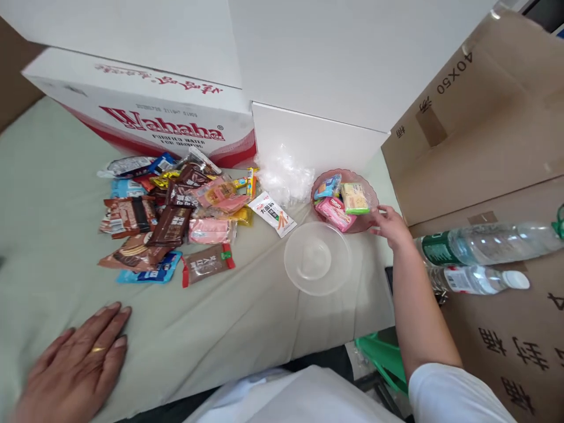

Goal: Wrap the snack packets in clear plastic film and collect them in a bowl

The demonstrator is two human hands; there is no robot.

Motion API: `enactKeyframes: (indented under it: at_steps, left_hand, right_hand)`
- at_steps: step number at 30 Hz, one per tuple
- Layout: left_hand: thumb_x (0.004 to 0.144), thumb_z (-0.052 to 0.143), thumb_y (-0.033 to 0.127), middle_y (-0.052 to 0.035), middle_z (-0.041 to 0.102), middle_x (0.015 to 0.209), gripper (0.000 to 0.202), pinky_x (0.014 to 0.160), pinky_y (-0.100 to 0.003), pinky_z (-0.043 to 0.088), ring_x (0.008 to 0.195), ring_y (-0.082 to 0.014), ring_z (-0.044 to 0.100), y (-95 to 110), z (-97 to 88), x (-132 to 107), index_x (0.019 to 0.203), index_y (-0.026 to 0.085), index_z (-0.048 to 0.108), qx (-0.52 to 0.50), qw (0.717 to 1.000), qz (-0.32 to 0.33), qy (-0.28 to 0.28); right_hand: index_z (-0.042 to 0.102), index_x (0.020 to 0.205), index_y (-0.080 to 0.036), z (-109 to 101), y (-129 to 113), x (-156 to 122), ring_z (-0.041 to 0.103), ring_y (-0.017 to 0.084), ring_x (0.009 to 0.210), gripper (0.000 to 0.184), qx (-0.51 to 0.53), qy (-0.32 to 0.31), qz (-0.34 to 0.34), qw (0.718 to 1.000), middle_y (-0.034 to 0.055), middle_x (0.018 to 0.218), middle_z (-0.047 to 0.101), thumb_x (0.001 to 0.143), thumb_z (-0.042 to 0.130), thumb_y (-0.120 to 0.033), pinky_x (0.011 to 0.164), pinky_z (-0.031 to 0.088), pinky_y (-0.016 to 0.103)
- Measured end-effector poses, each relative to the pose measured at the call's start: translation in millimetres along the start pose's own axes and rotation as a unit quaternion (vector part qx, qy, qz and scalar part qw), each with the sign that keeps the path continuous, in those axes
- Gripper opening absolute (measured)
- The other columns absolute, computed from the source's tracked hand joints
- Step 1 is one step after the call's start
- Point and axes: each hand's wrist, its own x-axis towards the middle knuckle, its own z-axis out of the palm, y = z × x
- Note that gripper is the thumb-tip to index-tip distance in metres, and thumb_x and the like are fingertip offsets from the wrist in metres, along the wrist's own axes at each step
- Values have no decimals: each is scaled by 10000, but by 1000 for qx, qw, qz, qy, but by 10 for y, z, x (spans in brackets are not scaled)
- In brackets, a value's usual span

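Note:
My left hand (77, 364) lies flat and open on the pale green cloth (211, 329) at the near left, a ring on one finger, holding nothing. My right hand (390, 226) reaches out to the rim of a pink plastic bowl (370, 202); its fingers touch the bowl's near right edge. In the bowl lie a pink wafer pack (335, 212), a green-and-cream pack (355, 198) and a blue one (328, 187). An empty clear bowl (316, 258) sits just in front of the pink one. A heap of snack packets (176, 217) covers the cloth's middle left.
A white Wahaha carton (145, 111) stands at the back left, white boxes (317, 135) behind the bowls, crumpled clear plastic (284, 173) beside them. Brown cardboard boxes (484, 117) rise at the right, two water bottles (484, 244) lying on them. A green stool (385, 358) shows below the table edge.

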Motion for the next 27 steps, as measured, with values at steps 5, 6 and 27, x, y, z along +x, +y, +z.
enactKeyframes:
  at_steps: [5,6,27]
  left_hand:
    - [974,412,443,98,437,1642,699,1183,-619,420,1370,-319,602,278,9,22,1619,552,165,30,995,16,93]
    - [979,396,434,31,505,1609,677,1181,-610,422,1357,-319,613,283,24,26,1635,479,233,36,994,20,97]
    - [1036,344,345,-140,543,1570,520,1234,-545,299,1463,-290,503,452,-13,2,1475,208,585,-32,994,30,101]
  right_hand:
    - [578,1197,-147,72,4,-180,621,170,589,352,-31,12,25,999,59,794,693,865,670,-216,609,575,320]
    - [582,1202,-134,63,-59,-169,623,178,617,352,-46,37,12,998,71,819,697,865,651,-208,647,575,338]
    - [714,1007,-144,2226,-1366,-895,685,264,947,173,-535,14,-304,788,174,1028,729,939,619,-272,802,504,355]
